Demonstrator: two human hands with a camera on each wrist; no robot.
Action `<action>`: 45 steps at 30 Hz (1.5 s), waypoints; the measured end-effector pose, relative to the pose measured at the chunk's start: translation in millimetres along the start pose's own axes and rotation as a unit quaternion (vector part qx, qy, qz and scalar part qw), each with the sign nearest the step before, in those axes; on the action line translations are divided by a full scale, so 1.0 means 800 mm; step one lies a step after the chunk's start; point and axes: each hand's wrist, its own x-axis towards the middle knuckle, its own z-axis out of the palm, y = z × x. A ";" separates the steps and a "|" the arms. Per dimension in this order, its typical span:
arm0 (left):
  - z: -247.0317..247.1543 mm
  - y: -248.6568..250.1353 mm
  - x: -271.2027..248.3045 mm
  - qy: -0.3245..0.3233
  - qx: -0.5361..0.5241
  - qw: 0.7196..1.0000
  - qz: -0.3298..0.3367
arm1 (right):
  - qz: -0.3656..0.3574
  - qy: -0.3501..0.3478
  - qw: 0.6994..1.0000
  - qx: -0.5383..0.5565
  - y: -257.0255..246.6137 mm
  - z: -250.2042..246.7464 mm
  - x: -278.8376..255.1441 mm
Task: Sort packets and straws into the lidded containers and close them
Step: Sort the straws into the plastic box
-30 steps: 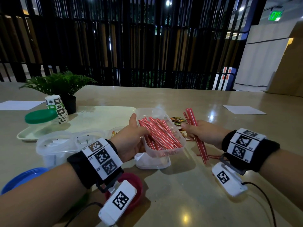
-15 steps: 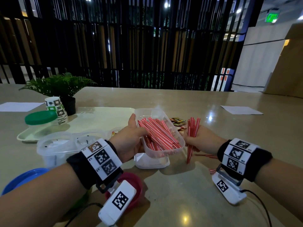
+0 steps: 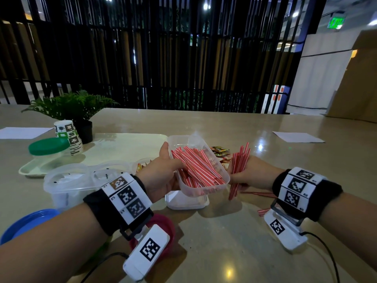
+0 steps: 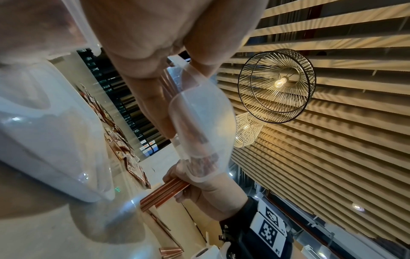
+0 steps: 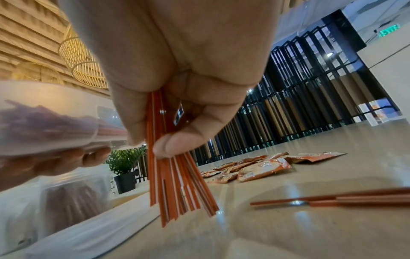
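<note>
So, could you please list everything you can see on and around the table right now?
straw container: one, clear, held tilted above the table, full of red-striped straws
straw bunch: one, red-striped, upright, right of the container
loose straws: a few, red, on the table
packets: several, orange, behind the container
second tub: one, clear, under the held container
tray: one, cream, back left
green-lidded jar: one, on the tray
paper cups: a stack, patterned
plant: one, green, black pot
left hand: grips the container
right hand: grips the bunch
</note>
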 end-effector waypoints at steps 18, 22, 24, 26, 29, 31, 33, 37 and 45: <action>0.008 0.000 -0.006 -0.005 0.007 1.000 -0.013 | -0.006 0.094 0.995 -0.024 -0.067 -0.064 -0.005; 0.013 -0.001 -0.007 -0.013 0.009 1.000 -0.017 | -0.061 0.112 0.991 -0.026 -0.116 -0.085 -0.007; 0.017 0.000 -0.008 -0.018 0.005 1.000 -0.015 | -0.070 0.088 0.994 -0.003 -0.134 -0.082 -0.004; 0.020 0.001 -0.009 -0.024 0.004 1.000 -0.008 | -0.053 0.035 0.998 -0.003 -0.146 -0.069 0.002; 0.024 0.002 -0.012 -0.029 0.002 1.000 0.003 | -0.007 -0.054 0.997 -0.053 -0.150 -0.043 0.015; 0.025 0.002 -0.012 -0.028 0.007 1.000 0.011 | 0.026 -0.101 0.991 -0.084 -0.147 -0.029 0.024; 0.025 0.003 -0.013 -0.027 0.016 0.999 0.020 | 0.052 -0.123 0.986 -0.095 -0.142 -0.021 0.033; 0.024 0.003 -0.015 -0.024 0.016 0.999 0.022 | 0.069 -0.118 0.986 -0.091 -0.138 -0.013 0.041; 0.020 0.003 -0.012 -0.008 0.012 1.000 -0.002 | 0.062 -0.069 0.990 -0.111 -0.141 -0.012 0.047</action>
